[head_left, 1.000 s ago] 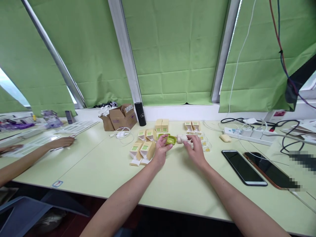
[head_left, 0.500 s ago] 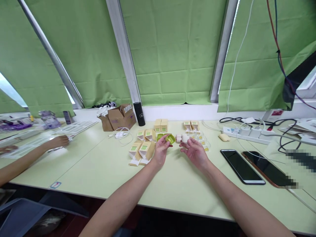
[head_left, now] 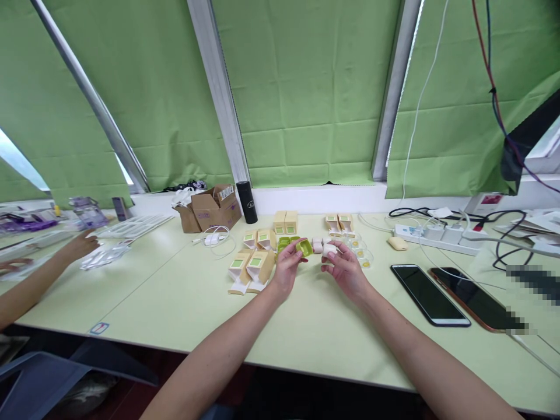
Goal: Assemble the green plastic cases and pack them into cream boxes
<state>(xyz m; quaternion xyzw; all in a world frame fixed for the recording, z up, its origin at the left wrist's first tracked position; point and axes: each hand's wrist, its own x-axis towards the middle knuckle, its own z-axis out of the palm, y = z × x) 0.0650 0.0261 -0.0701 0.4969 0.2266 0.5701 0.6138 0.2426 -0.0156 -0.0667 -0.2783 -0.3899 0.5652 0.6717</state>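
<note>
Just above the table, my left hand (head_left: 287, 269) grips a small green square cup (head_left: 305, 248), its hollow side facing up and toward me. My right hand (head_left: 345, 268) pinches a small white rounded piece (head_left: 329, 249) a short way to the right; its exact kind is hard to make out. Other green cups (head_left: 285, 241) sit behind my left hand. Pale pink pieces (head_left: 317, 244) stand between the hands. A clear plastic tray with yellow spots (head_left: 363, 254) lies behind my right hand, partly covered by it.
Kraft boxes with green labels (head_left: 261, 265) stand left of my hands, more boxes (head_left: 285, 222) behind. Two phones (head_left: 429, 296) and a power strip (head_left: 437, 238) lie right. A black tumbler (head_left: 247, 202) and cardboard carton (head_left: 216, 209) stand back. At left, another person's hand (head_left: 81, 245) reaches over white sheets.
My right hand has turned and tilted the white piece, moving it slightly down. The green cup has shifted slightly right. The other person's hand has moved left, uncovering silvery packets.
</note>
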